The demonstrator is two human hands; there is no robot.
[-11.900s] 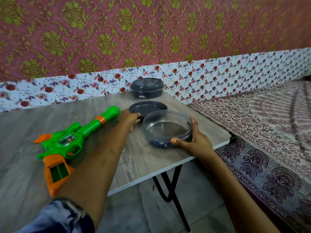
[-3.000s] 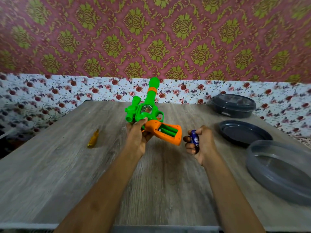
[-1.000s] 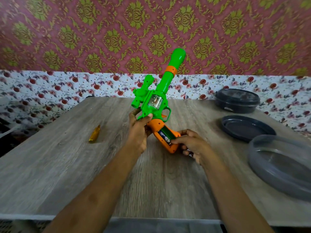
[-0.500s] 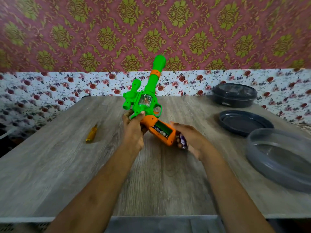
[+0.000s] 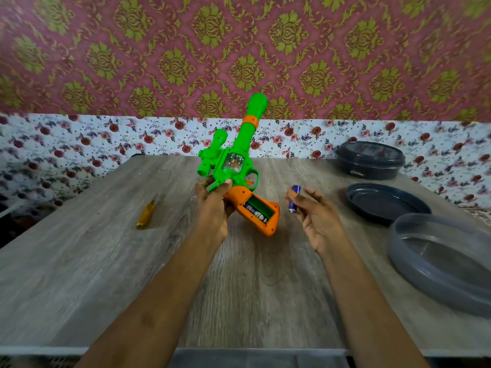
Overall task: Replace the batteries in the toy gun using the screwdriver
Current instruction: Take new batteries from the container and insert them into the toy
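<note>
Your left hand (image 5: 212, 211) grips the toy gun (image 5: 235, 166) where the green body meets the orange grip. Its fingers are curled round the toy, holding it clear of the counter (image 5: 79, 261) with the barrel pointing up and away from you. The battery compartment (image 5: 261, 211) in the grip lies open just right of that hand, with one battery (image 5: 255, 213) seated in it. Your right hand (image 5: 318, 221) hovers just right of the grip without touching it, pinching a second battery (image 5: 294, 197) upright between thumb and forefinger, the other fingers loosely spread. The screwdriver (image 5: 145, 215) lies on the counter well to the left of your left hand. Right of your right hand sit three dishes: a dark lidded container (image 5: 370, 160) farthest, a dark lid (image 5: 385, 203) nearer, and a clear bowl (image 5: 441, 261) nearest you.
</note>
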